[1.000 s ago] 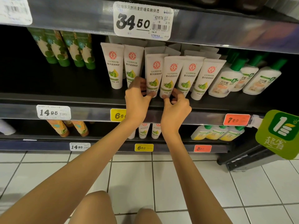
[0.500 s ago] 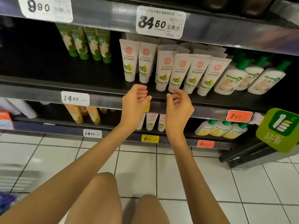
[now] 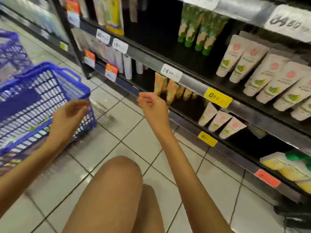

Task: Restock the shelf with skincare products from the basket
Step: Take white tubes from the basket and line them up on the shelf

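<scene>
A blue plastic basket [image 3: 50,81] stands on the tiled floor at the left, with blurred packets inside. My left hand [image 3: 68,117] hovers in front of the basket's near corner, empty, fingers loosely apart. My right hand [image 3: 152,106] is out in the aisle just in front of the lower shelf, empty too, fingers half curled. White tubes with a green leaf mark [image 3: 265,73] stand in a row on the dark middle shelf [image 3: 193,79] at the right, well away from both hands.
Green-capped tubes [image 3: 198,31] stand further back on the same shelf. Orange tubes [image 3: 165,87] and more white tubes [image 3: 220,121] fill the shelf below. A second blue basket [image 3: 11,49] sits behind the first. My bare knee [image 3: 117,179] is low in the middle.
Both hands have let go of the white tubes and drawn back from the shelf. My view has swung left, bringing the basket into sight; the left hand now reaches toward it.
</scene>
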Action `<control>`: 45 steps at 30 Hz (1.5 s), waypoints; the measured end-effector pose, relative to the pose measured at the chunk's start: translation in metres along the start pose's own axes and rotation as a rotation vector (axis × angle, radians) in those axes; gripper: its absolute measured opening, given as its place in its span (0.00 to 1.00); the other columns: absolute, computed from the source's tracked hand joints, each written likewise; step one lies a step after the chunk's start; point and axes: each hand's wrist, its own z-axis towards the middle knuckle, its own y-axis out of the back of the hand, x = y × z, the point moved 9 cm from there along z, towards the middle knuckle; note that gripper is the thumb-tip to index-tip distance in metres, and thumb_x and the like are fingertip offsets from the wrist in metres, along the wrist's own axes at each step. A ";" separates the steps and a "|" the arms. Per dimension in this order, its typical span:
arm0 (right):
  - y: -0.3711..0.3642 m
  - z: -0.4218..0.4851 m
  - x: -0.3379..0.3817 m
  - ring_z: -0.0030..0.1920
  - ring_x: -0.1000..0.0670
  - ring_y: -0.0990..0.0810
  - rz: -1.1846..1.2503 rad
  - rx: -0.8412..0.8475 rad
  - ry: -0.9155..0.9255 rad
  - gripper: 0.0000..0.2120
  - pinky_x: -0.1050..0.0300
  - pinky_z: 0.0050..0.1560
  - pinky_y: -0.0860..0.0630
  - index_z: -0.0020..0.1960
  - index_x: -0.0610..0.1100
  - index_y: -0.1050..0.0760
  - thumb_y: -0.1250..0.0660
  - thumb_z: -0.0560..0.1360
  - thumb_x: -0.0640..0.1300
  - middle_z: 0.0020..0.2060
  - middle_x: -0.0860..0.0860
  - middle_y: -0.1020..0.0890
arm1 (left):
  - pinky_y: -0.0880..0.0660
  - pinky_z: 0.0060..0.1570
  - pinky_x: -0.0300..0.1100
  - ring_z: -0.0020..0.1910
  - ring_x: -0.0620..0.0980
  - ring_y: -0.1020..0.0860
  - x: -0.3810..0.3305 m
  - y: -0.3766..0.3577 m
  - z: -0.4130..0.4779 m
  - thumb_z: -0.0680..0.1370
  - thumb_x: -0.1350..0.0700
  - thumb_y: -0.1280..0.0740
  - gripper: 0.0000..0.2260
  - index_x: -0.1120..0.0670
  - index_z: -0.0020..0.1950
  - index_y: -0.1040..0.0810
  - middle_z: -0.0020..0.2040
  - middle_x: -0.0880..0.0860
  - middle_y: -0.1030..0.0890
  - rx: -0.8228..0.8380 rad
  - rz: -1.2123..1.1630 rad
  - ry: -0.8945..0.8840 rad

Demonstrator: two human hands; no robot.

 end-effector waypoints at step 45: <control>-0.454 0.123 -0.231 0.32 0.54 0.22 -0.785 0.850 -0.690 0.18 0.65 0.40 0.25 0.28 0.38 0.25 0.41 0.76 0.32 0.29 0.45 0.23 | 0.33 0.42 0.42 0.52 0.58 0.24 0.367 0.048 0.091 0.78 0.66 0.45 0.11 0.64 0.52 0.24 0.52 0.62 0.23 0.138 0.065 0.984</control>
